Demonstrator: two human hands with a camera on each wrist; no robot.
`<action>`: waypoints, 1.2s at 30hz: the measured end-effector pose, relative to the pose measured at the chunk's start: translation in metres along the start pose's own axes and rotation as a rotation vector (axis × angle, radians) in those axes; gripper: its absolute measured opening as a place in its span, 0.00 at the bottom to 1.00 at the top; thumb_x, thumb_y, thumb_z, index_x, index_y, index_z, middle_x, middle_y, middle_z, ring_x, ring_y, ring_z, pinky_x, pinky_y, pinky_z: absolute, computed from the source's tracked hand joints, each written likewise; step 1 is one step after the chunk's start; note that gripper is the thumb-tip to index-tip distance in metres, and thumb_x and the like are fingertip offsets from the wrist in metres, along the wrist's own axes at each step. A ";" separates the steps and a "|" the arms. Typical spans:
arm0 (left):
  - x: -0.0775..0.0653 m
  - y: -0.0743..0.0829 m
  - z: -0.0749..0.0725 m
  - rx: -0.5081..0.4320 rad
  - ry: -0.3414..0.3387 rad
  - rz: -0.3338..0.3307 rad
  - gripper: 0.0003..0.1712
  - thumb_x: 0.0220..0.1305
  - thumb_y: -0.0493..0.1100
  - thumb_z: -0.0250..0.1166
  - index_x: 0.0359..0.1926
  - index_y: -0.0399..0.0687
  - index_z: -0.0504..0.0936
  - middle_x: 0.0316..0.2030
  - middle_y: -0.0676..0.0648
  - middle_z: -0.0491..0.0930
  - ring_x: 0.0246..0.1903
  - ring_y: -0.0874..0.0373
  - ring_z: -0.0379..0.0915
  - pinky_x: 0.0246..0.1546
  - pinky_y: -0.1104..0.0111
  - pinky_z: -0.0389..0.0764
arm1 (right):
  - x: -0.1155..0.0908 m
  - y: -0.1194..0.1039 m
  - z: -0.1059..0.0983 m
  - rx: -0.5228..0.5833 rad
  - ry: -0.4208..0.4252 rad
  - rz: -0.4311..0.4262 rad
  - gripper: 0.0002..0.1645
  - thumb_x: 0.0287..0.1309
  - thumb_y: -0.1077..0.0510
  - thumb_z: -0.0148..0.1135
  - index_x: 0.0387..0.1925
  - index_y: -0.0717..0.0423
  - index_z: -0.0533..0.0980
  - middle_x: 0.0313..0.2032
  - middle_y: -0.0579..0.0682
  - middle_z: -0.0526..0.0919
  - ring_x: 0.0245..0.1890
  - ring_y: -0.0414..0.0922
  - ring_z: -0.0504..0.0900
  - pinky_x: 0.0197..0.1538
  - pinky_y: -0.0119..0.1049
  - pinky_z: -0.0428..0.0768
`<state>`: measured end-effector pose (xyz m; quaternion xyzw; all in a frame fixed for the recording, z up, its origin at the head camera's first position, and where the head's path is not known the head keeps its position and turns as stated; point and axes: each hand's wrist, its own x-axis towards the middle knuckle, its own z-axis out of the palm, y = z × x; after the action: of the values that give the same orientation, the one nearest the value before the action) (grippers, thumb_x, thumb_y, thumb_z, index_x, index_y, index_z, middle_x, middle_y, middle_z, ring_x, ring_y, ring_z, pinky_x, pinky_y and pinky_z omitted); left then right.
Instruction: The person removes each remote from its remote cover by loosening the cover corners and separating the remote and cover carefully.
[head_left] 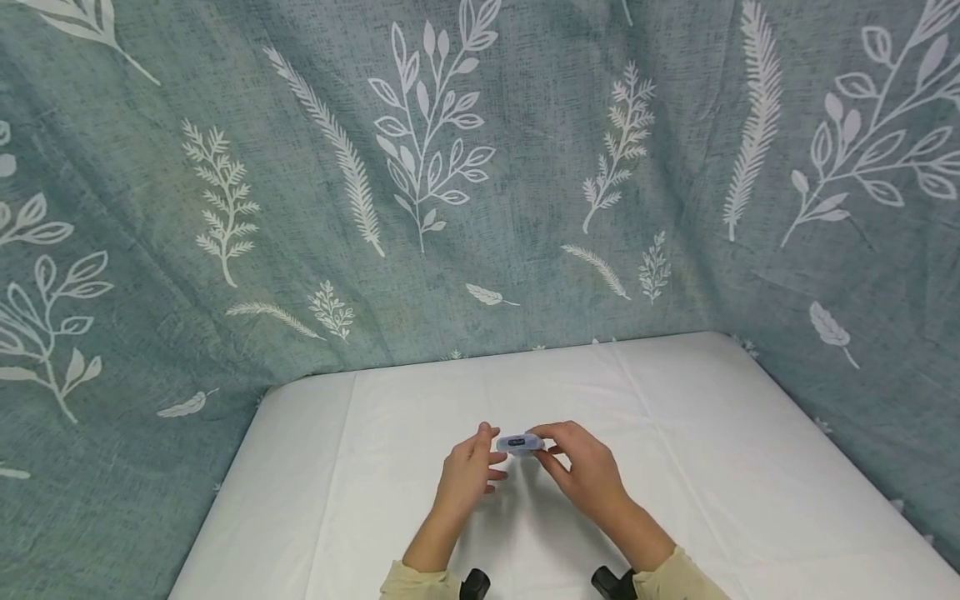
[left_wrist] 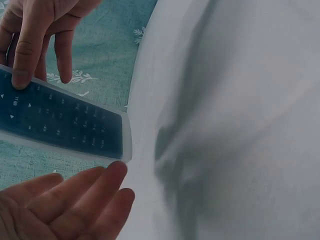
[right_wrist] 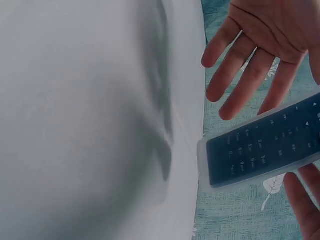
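Right hand pinches remote above table, short of its far edge;
remote's long axis looks steep; left hand, fingers spread, just left of it; contact unclear.

Rm L/R of hands, remote blocks btwn.

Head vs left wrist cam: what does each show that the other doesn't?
Head only: the pale sleeves, the black devices by the wrists, and the far corners of the white surface.

Left wrist only: the keypad, with number and arrow markings on the face of the remote. Head sees the remote nearly end-on, no readable keys.

Both: the right hand gripping the remote, the open left hand next to it, the white surface and the leaf-print cloth.
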<state>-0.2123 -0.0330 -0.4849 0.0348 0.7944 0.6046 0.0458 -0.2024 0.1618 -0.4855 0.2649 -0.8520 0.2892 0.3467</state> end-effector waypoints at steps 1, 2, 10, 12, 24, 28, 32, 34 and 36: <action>0.000 0.000 0.000 0.004 -0.017 -0.002 0.41 0.74 0.70 0.40 0.64 0.44 0.77 0.46 0.35 0.87 0.34 0.47 0.89 0.31 0.59 0.87 | 0.000 0.000 0.000 -0.003 0.004 -0.023 0.25 0.44 0.67 0.78 0.45 0.47 0.80 0.39 0.40 0.86 0.40 0.38 0.84 0.38 0.25 0.83; 0.001 0.000 0.000 0.005 -0.033 -0.001 0.41 0.75 0.69 0.39 0.64 0.44 0.77 0.45 0.35 0.87 0.34 0.46 0.89 0.31 0.58 0.87 | 0.000 0.000 0.000 -0.002 0.008 -0.044 0.25 0.43 0.67 0.78 0.45 0.47 0.81 0.40 0.40 0.86 0.40 0.38 0.84 0.38 0.26 0.83; 0.004 0.000 0.001 0.015 -0.052 0.030 0.36 0.76 0.64 0.45 0.62 0.40 0.79 0.46 0.38 0.87 0.34 0.56 0.82 0.31 0.64 0.84 | 0.000 -0.001 0.001 0.054 -0.004 -0.101 0.25 0.42 0.68 0.77 0.43 0.46 0.82 0.45 0.43 0.87 0.46 0.41 0.83 0.46 0.34 0.82; 0.004 0.000 0.002 0.040 -0.058 0.021 0.35 0.75 0.64 0.49 0.63 0.41 0.78 0.49 0.39 0.86 0.36 0.59 0.79 0.33 0.66 0.82 | -0.001 0.000 0.001 0.059 -0.023 -0.093 0.24 0.44 0.68 0.76 0.42 0.45 0.81 0.48 0.44 0.86 0.48 0.41 0.82 0.47 0.33 0.81; 0.003 -0.007 0.004 -0.007 -0.100 0.039 0.31 0.71 0.52 0.61 0.68 0.42 0.72 0.56 0.36 0.82 0.50 0.48 0.84 0.40 0.61 0.86 | -0.009 0.010 0.009 -0.023 -0.140 -0.001 0.27 0.40 0.66 0.80 0.42 0.41 0.80 0.56 0.44 0.82 0.55 0.43 0.78 0.49 0.41 0.83; 0.003 -0.007 0.003 -0.047 -0.084 0.044 0.30 0.69 0.50 0.63 0.68 0.43 0.73 0.58 0.33 0.80 0.50 0.45 0.84 0.40 0.59 0.87 | -0.011 0.011 0.010 -0.043 -0.154 0.010 0.28 0.39 0.65 0.80 0.43 0.40 0.80 0.57 0.43 0.82 0.55 0.42 0.78 0.50 0.40 0.82; 0.004 -0.008 0.004 -0.088 -0.047 0.048 0.29 0.67 0.46 0.66 0.66 0.44 0.75 0.59 0.33 0.79 0.47 0.46 0.85 0.41 0.60 0.87 | -0.011 0.011 0.011 -0.049 -0.169 0.015 0.30 0.39 0.64 0.80 0.45 0.40 0.79 0.59 0.43 0.80 0.56 0.41 0.77 0.51 0.40 0.83; 0.004 -0.009 0.004 -0.113 -0.020 0.057 0.28 0.66 0.44 0.67 0.66 0.44 0.75 0.58 0.33 0.80 0.45 0.47 0.86 0.42 0.60 0.87 | -0.011 0.011 0.012 -0.048 -0.176 0.017 0.31 0.38 0.64 0.81 0.46 0.40 0.79 0.60 0.44 0.79 0.57 0.42 0.77 0.52 0.41 0.83; 0.005 -0.009 0.005 -0.135 0.005 0.065 0.28 0.64 0.42 0.68 0.65 0.44 0.76 0.58 0.34 0.80 0.44 0.49 0.86 0.43 0.62 0.86 | -0.011 0.010 0.012 -0.046 -0.180 0.016 0.32 0.38 0.63 0.82 0.47 0.41 0.79 0.61 0.45 0.79 0.58 0.43 0.77 0.53 0.42 0.83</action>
<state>-0.2170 -0.0302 -0.4955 0.0556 0.7504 0.6581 0.0263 -0.2076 0.1637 -0.5045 0.2750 -0.8882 0.2475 0.2725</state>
